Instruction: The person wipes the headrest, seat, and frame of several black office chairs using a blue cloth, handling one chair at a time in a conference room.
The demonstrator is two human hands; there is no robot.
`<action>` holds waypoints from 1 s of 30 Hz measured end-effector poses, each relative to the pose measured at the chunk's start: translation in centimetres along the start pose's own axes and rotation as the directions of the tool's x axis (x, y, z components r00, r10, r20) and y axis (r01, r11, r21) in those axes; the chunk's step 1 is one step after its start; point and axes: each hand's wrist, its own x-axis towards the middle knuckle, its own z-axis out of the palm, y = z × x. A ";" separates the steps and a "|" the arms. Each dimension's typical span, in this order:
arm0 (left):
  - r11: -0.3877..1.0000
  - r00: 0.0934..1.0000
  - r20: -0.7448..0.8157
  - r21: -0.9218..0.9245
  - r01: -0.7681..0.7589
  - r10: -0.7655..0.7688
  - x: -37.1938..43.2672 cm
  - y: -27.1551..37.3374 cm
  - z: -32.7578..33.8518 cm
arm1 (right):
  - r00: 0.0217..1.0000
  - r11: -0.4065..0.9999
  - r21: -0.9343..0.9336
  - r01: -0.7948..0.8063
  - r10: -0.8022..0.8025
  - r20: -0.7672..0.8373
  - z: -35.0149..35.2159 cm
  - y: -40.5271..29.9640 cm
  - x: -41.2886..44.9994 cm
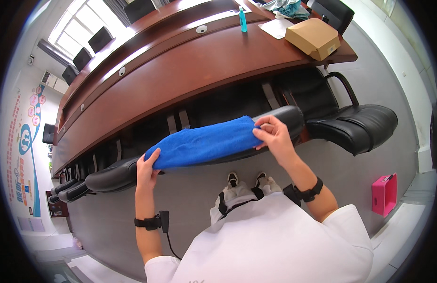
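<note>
A folded blue cloth (204, 141) is stretched between my two hands, over the top of a black leather chair back (282, 115). My left hand (146, 169) grips its left end, thumb on the upper face. At the other end my right hand (273, 136) pinches the corner between thumb and fingers. The cloth looks like a towel with a slightly fuzzy surface. It hides much of the chair below it; whether it rests on the leather I cannot tell.
A long wooden conference table (211, 70) runs behind the chairs. On it are a teal spray bottle (242, 19), a cardboard box (312, 37), white paper (275, 27) and crumpled cloths (287, 7). Another black chair (352, 123) stands right. A pink bin (384, 194) sits on the floor.
</note>
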 end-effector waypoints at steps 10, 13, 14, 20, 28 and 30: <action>0.930 0.986 0.129 -0.340 0.140 -0.102 4.9 3.1 2.8 | 0.999 0.993 -0.112 -0.030 0.034 0.032 -2.5 -3.8 4.7; 0.942 0.975 0.214 -0.308 0.131 -0.065 4.7 3.2 3.2 | 0.997 0.988 -0.137 -0.066 0.061 -0.039 -3.9 -4.6 5.3; 0.944 0.967 0.249 -0.307 0.123 -0.045 4.4 3.0 3.5 | 0.998 0.979 -0.196 -0.056 0.047 -0.050 -4.5 -4.8 5.8; 0.936 0.956 0.290 -0.321 0.146 -0.050 -2.0 0.2 8.4 | 0.960 0.485 -0.852 0.196 -0.274 0.065 -3.3 -7.8 9.9; 0.906 0.966 0.240 -0.382 0.180 -0.091 -6.0 -5.7 9.7 | 0.537 0.004 -0.543 0.840 -0.158 0.829 12.2 -1.1 4.6; 0.906 0.973 0.225 -0.399 0.141 -0.053 -6.2 -6.1 9.4 | 0.493 0.059 -0.491 0.869 -0.176 0.852 12.9 1.7 3.0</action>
